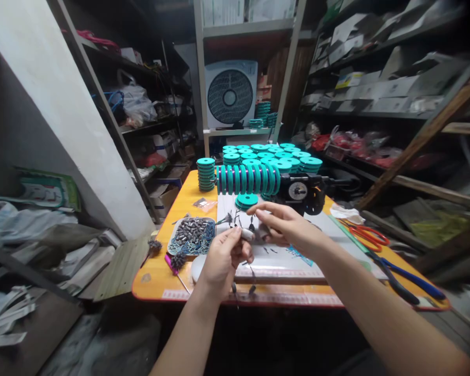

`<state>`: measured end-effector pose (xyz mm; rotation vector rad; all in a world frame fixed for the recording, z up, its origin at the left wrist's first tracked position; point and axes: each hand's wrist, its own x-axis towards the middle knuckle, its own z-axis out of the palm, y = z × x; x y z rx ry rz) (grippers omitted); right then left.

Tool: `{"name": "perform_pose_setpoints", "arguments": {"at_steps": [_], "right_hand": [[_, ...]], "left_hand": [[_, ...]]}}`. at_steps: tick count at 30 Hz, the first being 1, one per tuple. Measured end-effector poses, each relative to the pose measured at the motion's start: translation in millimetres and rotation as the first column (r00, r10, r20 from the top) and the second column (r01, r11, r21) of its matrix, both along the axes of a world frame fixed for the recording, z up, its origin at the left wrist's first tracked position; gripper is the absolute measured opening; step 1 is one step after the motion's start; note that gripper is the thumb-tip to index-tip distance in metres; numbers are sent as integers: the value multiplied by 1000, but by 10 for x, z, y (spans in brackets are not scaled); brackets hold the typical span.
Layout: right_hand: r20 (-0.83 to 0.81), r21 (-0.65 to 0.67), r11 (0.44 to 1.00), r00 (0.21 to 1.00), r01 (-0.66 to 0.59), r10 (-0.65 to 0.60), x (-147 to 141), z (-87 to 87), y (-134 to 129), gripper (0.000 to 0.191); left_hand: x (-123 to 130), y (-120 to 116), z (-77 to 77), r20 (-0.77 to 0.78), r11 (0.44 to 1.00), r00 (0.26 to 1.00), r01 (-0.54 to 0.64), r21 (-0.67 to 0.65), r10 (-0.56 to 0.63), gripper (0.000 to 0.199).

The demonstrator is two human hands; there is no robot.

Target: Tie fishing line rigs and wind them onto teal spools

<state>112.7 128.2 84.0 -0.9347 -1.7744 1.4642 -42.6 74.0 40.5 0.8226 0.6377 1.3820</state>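
Observation:
My left hand (227, 256) is closed, thumb against forefinger, over the front of the white board (285, 265). A fine line with small dark pieces (252, 289) hangs below it, seemingly from its fingers. A whitish cover (245, 234) shows at its fingertip. Facing it, my right hand (280, 222) has a bent forefinger reaching left and the other fingers curled in. A blurred greyish cover shows on one of its fingers. What it pinches is too small to make out. Just behind both hands, thin dark pieces (237, 215) stand in a cluster.
Left on the orange table (156, 274) is a tray (172, 249) of grey, bullet-shaped pieces and blue bits. Teal spools (247, 200) stand behind, several on a black winder (301, 190). Orange-handled scissors (370, 236) and blue-handled pliers (411, 279) lie right. Shelves flank the table.

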Motion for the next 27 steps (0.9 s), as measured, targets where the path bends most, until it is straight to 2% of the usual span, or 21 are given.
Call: {"name": "perform_pose_setpoints", "arguments": {"at_steps": [1,3,5,6,10,14,21,27], "right_hand": [[-104,-141,988,994,-58,44,-50,20,68,33],[-265,-339,909,952,-243,156,-159,48,174,30],[-349,-413,840,913,-352,211,-265,54,235,23],[-367,-428,828,907,-363,207,-313,49,248,22],[-386,-456,840,916,-294,111,-462,-7,234,31],[-407,-464,855,913,-234,29,-533,-64,231,34],[-434,-453,857,901,-248,31,-532,-92,264,37],[-437,-441,862,899,-250,37,-515,-83,252,36]], "left_hand": [[-4,-14,-3,-17,1000,1000,-6,-1,6,24],[-8,-27,-1,-54,1000,998,-29,-6,29,25],[-8,-31,8,-79,998,995,-65,-10,64,26],[-7,-35,11,-85,997,993,-83,-9,82,27],[3,-92,-15,-75,992,989,-128,-5,128,26],[28,-199,-105,-58,989,988,-144,-35,142,24],[84,-404,-251,-39,988,993,-116,-99,113,28],[132,-487,-346,71,988,996,-51,-145,61,24]]}}
